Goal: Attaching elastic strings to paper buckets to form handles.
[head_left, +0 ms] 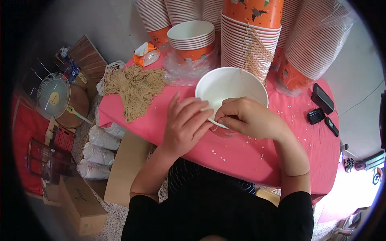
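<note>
A large paper bucket (pixel 215 85), white inside, stands upright at the near middle of the table. My right hand (pixel 250 116) is closed at its near rim, thumb and fingers pinched together. What lies between those fingers is hidden; it may be the rim or something small. My left hand (pixel 187 123) is at the bucket's left side with fingers stretched and apart, fingertips close to the rim and slightly blurred. A thin tan cord (pixel 243 78) hangs over the far rim into the bucket. Behind it, a bunch of tan cords (pixel 257 56) drapes over a tall stack of nested buckets (pixel 233 44).
Small white discs (pixel 224 159) are scattered over the pink tablecloth (pixel 189 154). A heap of tan cords (pixel 138 88) lies left, near a short bucket stack (pixel 192 40) and an orange packet (pixel 145 54). Black devices (pixel 323 99) sit at right. A cardboard box (pixel 82 205) stands on the floor.
</note>
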The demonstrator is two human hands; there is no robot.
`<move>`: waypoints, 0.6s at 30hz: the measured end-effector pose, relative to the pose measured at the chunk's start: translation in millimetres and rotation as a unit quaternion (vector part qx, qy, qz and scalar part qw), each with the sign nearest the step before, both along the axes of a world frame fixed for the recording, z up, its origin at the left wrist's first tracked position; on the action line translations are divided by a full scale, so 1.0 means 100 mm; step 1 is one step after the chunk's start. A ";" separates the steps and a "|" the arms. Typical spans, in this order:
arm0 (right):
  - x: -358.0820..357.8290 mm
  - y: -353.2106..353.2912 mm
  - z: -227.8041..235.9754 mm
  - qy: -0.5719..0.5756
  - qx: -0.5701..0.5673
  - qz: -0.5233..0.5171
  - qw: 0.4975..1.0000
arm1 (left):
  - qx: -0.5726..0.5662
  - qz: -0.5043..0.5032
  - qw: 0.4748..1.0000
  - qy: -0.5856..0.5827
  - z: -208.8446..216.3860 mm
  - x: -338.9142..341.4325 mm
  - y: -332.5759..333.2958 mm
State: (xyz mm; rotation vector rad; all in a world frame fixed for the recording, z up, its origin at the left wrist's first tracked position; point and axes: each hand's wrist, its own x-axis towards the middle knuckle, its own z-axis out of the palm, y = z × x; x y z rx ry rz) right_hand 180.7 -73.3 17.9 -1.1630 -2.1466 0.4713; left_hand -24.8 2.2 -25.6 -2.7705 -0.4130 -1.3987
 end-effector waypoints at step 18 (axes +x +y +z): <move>0.04 -0.06 0.10 0.004 -0.023 -0.027 0.999 | -0.150 -0.017 0.981 -0.122 -0.20 0.00 -0.16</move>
